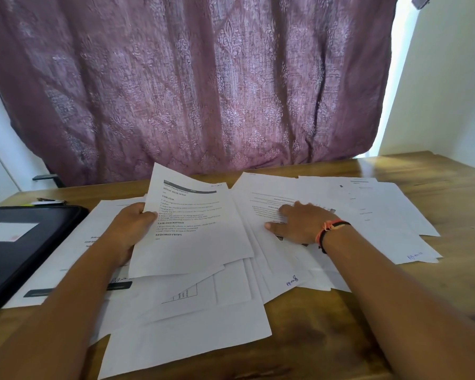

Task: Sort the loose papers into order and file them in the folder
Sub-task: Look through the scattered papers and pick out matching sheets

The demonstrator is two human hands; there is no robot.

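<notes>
The left hand (132, 229) grips a printed sheet (198, 242), the right hand (302, 223) presses loose papers (381, 215); folder (25, 256) leftward.

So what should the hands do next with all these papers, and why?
Probably the right hand should pick up the page under its fingers and add it to the sheet the left hand grips. Many papers lie scattered on the table, and the black folder is shut, so sorting likely comes first.
</notes>
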